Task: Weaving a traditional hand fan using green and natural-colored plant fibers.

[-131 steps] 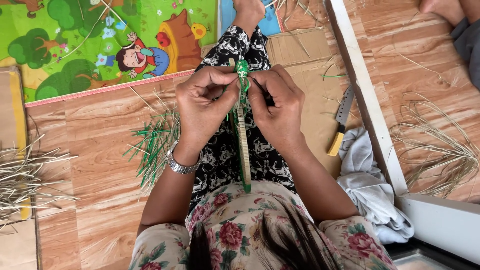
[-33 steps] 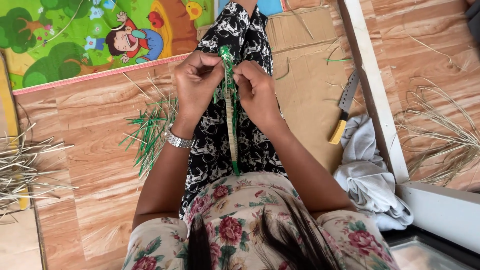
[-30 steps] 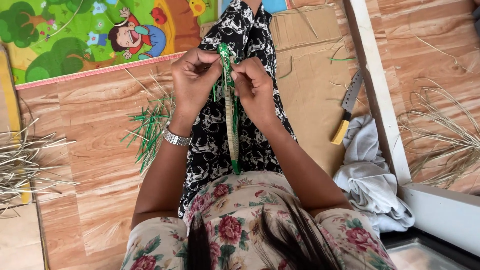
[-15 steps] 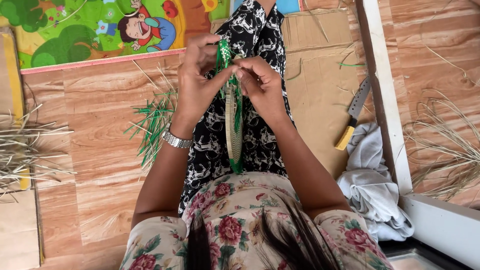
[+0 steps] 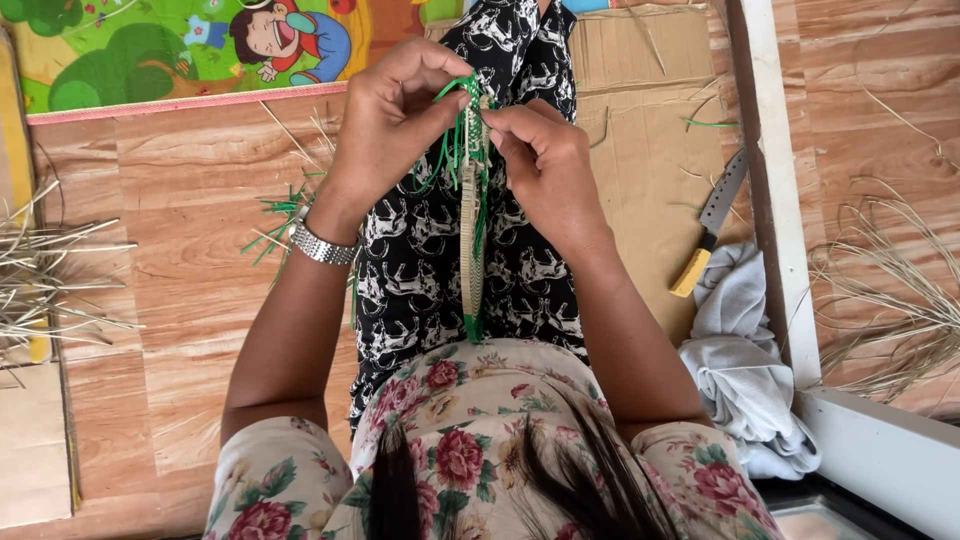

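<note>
A woven strip (image 5: pixel 471 235) of pale straw with green strands is held upright above the lap, over the black-and-white patterned trousers (image 5: pixel 420 260). Its top end is pinched between both hands, and its lower end hangs down to a green tip near the floral shirt (image 5: pixel 470 440). The left hand (image 5: pixel 395 120) is closed on the green strands at the left of the strip's top, fingers curled, with a metal watch (image 5: pixel 322 245) worn at the wrist. The right hand (image 5: pixel 545 165) is closed on the top from the right side, thumb and fingertips pressed to the weave. The two hands are set just beside each other, the strip between them.

On the wooden floor (image 5: pixel 170 290), loose green strips (image 5: pixel 275 225) are scattered behind the left wrist, and dry straw (image 5: pixel 50 280) is piled at the far left. A knife (image 5: pixel 708 225) with a yellow handle is laid on flattened cardboard (image 5: pixel 650 170) to the right, just beside a crumpled grey cloth (image 5: pixel 745 370). A colourful play mat (image 5: pixel 180 50) is spread along the top edge.
</note>
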